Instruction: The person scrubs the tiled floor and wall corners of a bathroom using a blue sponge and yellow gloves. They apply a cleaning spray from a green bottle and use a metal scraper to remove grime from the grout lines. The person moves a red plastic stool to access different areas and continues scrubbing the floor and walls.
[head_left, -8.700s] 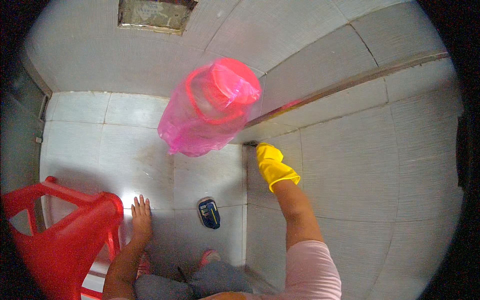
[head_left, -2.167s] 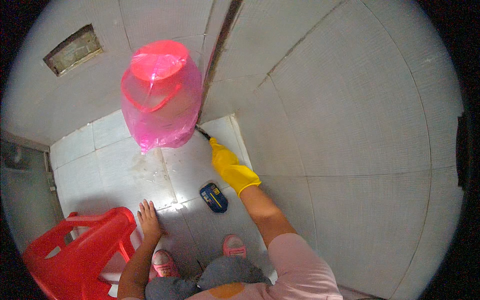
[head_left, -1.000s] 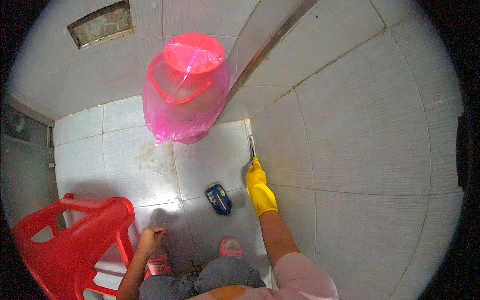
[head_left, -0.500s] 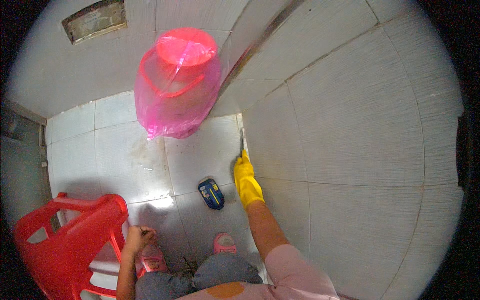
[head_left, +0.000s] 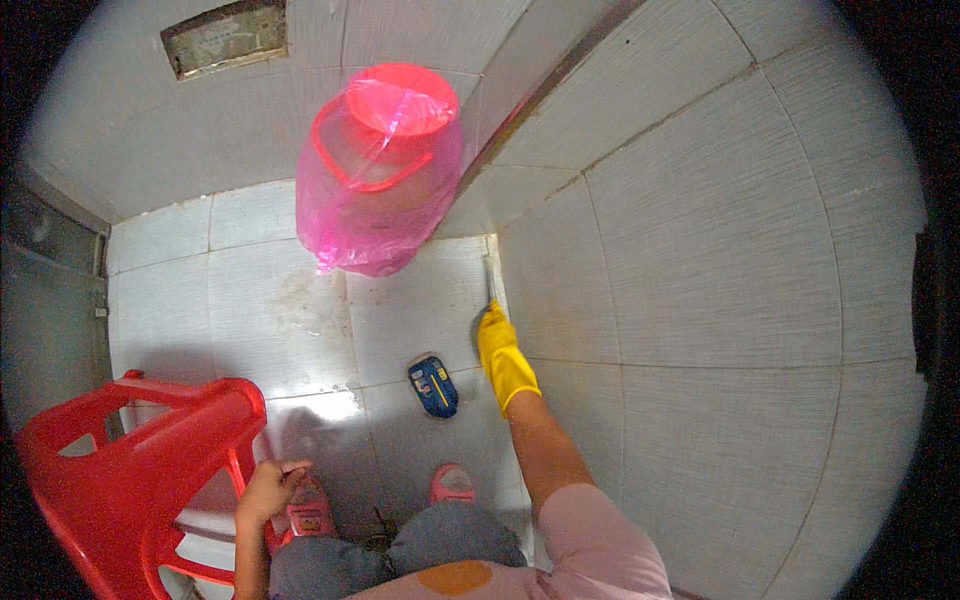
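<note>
My right hand (head_left: 506, 352), in a yellow rubber glove, is closed round a thin, flat metal tool (head_left: 491, 274). Its narrow end points away from me along the seam where the tiled floor meets the right wall; its exact kind is too small to tell. My bare left hand (head_left: 268, 492) hovers over my left foot with its fingers curled and nothing visible in them. It is nearest to a red plastic chair (head_left: 170, 440). Between my hands, a dark blue rounded packet-like object (head_left: 433, 386) with a yellow stripe lies on the floor (head_left: 270, 345).
A red bucket (head_left: 405, 100) under a pink translucent plastic bag (head_left: 375, 225) stands near the far corner. The tiled wall (head_left: 720, 260) rises close on my right. A recessed metal panel (head_left: 225, 40) is in the far wall, and a grey door (head_left: 55, 310) is at the left.
The whole view has shifted slightly, so most things sit further right. My right hand stays at the wall seam with the tool. On my left hand a finger now reaches out a little more.
</note>
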